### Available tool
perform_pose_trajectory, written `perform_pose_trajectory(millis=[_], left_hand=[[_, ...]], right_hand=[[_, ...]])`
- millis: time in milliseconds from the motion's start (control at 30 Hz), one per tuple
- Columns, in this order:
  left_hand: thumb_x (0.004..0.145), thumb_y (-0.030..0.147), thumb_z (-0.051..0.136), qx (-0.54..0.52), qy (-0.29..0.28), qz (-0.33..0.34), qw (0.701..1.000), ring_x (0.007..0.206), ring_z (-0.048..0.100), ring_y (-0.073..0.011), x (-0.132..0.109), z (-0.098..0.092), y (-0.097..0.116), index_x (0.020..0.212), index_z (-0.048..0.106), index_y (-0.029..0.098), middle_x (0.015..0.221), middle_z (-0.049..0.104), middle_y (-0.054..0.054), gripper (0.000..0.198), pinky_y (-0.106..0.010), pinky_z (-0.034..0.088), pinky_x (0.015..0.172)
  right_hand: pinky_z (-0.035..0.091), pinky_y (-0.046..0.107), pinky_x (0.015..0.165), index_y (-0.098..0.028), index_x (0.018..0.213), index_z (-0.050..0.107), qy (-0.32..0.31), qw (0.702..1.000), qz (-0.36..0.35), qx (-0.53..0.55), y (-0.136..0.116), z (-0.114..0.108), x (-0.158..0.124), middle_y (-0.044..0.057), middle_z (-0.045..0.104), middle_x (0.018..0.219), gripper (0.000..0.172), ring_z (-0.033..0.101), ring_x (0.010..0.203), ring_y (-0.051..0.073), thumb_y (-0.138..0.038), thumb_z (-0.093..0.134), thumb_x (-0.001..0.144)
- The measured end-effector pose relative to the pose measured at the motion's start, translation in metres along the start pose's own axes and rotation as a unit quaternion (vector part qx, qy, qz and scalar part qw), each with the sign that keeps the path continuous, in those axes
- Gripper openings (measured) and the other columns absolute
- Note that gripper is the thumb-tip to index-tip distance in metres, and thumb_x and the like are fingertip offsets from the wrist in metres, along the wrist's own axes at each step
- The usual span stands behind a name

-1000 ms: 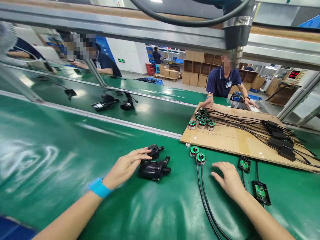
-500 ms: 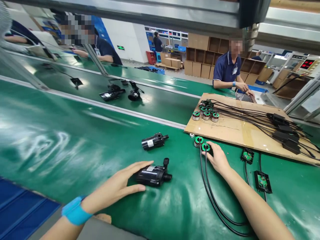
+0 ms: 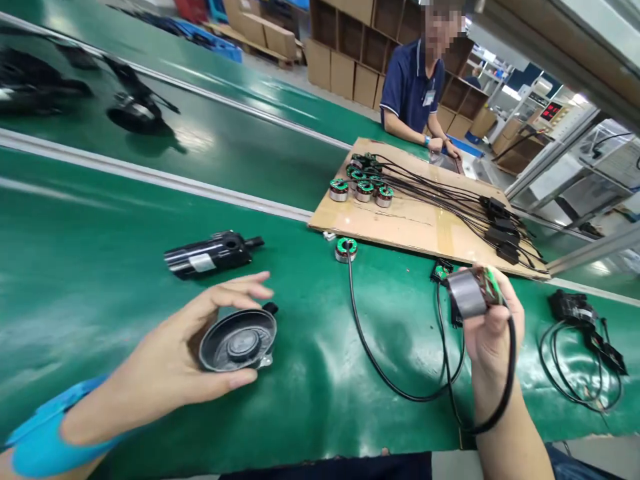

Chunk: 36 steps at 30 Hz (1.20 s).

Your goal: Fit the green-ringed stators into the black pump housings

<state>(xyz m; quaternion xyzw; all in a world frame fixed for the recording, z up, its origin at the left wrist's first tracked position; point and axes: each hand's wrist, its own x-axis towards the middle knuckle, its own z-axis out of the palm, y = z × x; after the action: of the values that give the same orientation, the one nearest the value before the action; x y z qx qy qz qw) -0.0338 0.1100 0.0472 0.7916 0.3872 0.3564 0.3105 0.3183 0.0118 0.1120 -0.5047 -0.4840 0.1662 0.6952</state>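
Black round housing, open mouth facing you, grasped by the fingers of your left hand over the counter; cabled stator, grasped by your right hand, well apart rightward, axis roughly sideways, grey end pointing left.

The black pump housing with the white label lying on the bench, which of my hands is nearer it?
Left. Your left hand is just on the near side of the labelled housing; your right hand, holding a stator, is far to its right.
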Motion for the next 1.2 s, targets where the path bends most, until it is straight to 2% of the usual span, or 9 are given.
perform_pose_trajectory(millis=[100, 167, 333, 467, 533, 633, 800, 1000, 1200], left_hand=[[0.078, 0.037, 0.074, -0.084, -0.075, 0.082, 0.990, 0.141, 0.053, -0.0331, 0.020, 0.020, 0.009, 0.103, 0.040, 0.030, 0.115, 0.076, -0.001, 0.043, -0.066, 0.028, 0.123], [0.077, 0.033, 0.076, -0.097, -0.068, 0.086, 0.989, 0.129, 0.063, -0.0317, 0.025, 0.038, 0.012, 0.104, 0.038, 0.030, 0.099, 0.078, 0.001, 0.047, -0.065, 0.019, 0.127], [0.080, 0.044, 0.078, -0.071, -0.055, 0.003, 0.996, 0.122, 0.067, -0.0319, 0.013, 0.061, 0.020, 0.137, 0.036, 0.025, 0.118, 0.071, -0.010, 0.074, -0.048, 0.055, 0.104], [0.091, 0.028, 0.059, 0.045, -0.067, 0.077, 0.994, 0.131, 0.059, -0.0311, -0.007, 0.050, 0.028, 0.154, 0.022, 0.024, 0.128, 0.064, -0.012, 0.074, -0.058, 0.037, 0.120], [0.090, 0.025, 0.058, 0.083, -0.057, 0.106, 0.989, 0.132, 0.058, -0.0316, -0.015, 0.046, 0.032, 0.152, 0.029, 0.023, 0.130, 0.062, -0.012, 0.068, -0.062, 0.030, 0.123], [0.090, 0.033, 0.070, 0.101, -0.037, 0.102, 0.989, 0.132, 0.057, -0.0333, -0.020, 0.050, 0.034, 0.137, 0.046, 0.024, 0.124, 0.064, -0.010, 0.054, -0.064, 0.030, 0.122], [0.079, 0.045, 0.086, 0.041, 0.007, 0.079, 0.996, 0.133, 0.058, -0.0356, -0.019, 0.064, 0.034, 0.120, 0.051, 0.023, 0.118, 0.068, -0.008, 0.058, -0.065, 0.031, 0.120], [0.067, 0.045, 0.095, -0.021, 0.035, 0.040, 0.998, 0.133, 0.059, -0.0363, -0.020, 0.073, 0.030, 0.115, 0.048, 0.023, 0.115, 0.072, -0.006, 0.070, -0.067, 0.030, 0.120], [0.074, 0.045, 0.090, -0.052, -0.010, 0.046, 0.998, 0.132, 0.061, -0.0345, -0.023, 0.073, 0.036, 0.116, 0.054, 0.024, 0.117, 0.074, -0.007, 0.059, -0.064, 0.028, 0.122]], right_hand=[[0.055, 0.042, 0.098, -0.026, 0.113, 0.071, 0.036, 0.999, -0.006, 0.016, -0.021, -0.005, -0.015, 0.004, 0.073, 0.101, 0.068, 0.072, 0.100, 0.026, -0.079, 0.076, 0.071], [0.054, 0.042, 0.101, -0.027, 0.112, 0.070, 0.039, 0.999, -0.007, 0.028, -0.025, -0.006, -0.024, 0.003, 0.073, 0.099, 0.069, 0.072, 0.100, 0.025, -0.081, 0.075, 0.070], [0.061, 0.037, 0.085, -0.023, 0.118, 0.069, 0.007, 1.000, 0.002, -0.014, -0.014, -0.008, -0.042, 0.008, 0.074, 0.102, 0.070, 0.075, 0.091, 0.025, -0.078, 0.075, 0.074], [0.064, 0.037, 0.073, -0.021, 0.122, 0.068, -0.049, 0.997, -0.001, -0.057, -0.006, -0.003, -0.052, 0.015, 0.075, 0.106, 0.067, 0.076, 0.092, 0.029, -0.071, 0.075, 0.078], [0.063, 0.039, 0.075, -0.022, 0.124, 0.068, -0.080, 0.994, -0.018, -0.074, -0.006, 0.003, -0.054, 0.014, 0.075, 0.106, 0.062, 0.076, 0.096, 0.030, -0.067, 0.075, 0.081], [0.060, 0.043, 0.083, -0.025, 0.124, 0.069, -0.135, 0.983, -0.060, -0.112, -0.006, 0.013, -0.056, 0.011, 0.075, 0.105, 0.057, 0.074, 0.098, 0.029, -0.064, 0.075, 0.083], [0.047, 0.048, 0.098, -0.027, 0.131, 0.067, -0.153, 0.971, -0.118, -0.143, 0.000, 0.017, -0.063, 0.008, 0.075, 0.108, 0.059, 0.071, 0.101, 0.028, -0.061, 0.077, 0.083], [0.046, 0.047, 0.096, -0.028, 0.132, 0.066, -0.138, 0.976, -0.104, -0.130, 0.003, 0.023, -0.066, 0.008, 0.074, 0.109, 0.057, 0.071, 0.099, 0.028, -0.059, 0.076, 0.086], [0.047, 0.044, 0.089, -0.029, 0.133, 0.061, -0.257, 0.935, -0.168, -0.178, 0.001, 0.054, -0.065, 0.007, 0.077, 0.106, 0.056, 0.074, 0.092, 0.028, -0.061, 0.073, 0.089]])
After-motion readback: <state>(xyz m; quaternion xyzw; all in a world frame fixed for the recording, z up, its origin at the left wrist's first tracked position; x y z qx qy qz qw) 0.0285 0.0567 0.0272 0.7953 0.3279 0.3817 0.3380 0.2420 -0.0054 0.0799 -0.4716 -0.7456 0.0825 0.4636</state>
